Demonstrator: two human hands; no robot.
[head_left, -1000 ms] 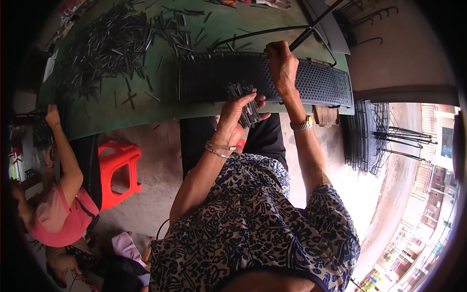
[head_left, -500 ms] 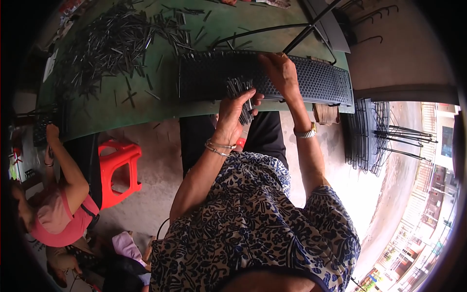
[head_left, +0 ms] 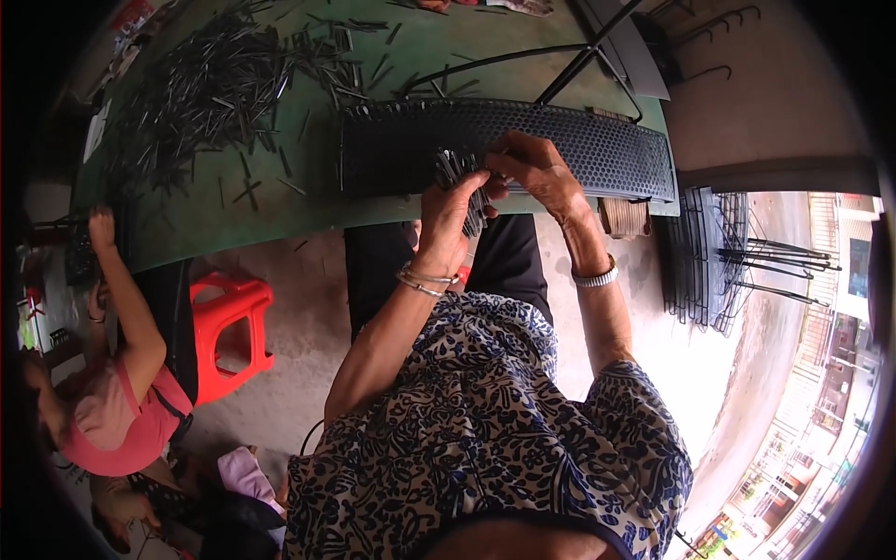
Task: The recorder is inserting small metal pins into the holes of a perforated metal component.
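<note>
Right hand (head_left: 537, 173) has dropped from the mesh panel (head_left: 569, 149) to meet the left hand (head_left: 453, 215), which grips upright metal pins (head_left: 462, 177); its fingers pinch one at the table's near edge

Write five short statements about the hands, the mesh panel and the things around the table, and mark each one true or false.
1. The left hand holds a bundle of thin dark metal pins. True.
2. The right hand rests on the red plastic stool. False: it is up at the black perforated mesh panel, close to the left hand; the stool stands on the floor to the left.
3. A large loose pile of pins lies on the green table, left of the panel. True.
4. The mesh panel is white. False: it is black.
5. Both wrists are bare. False: bracelets circle the left wrist, a band the right.
</note>
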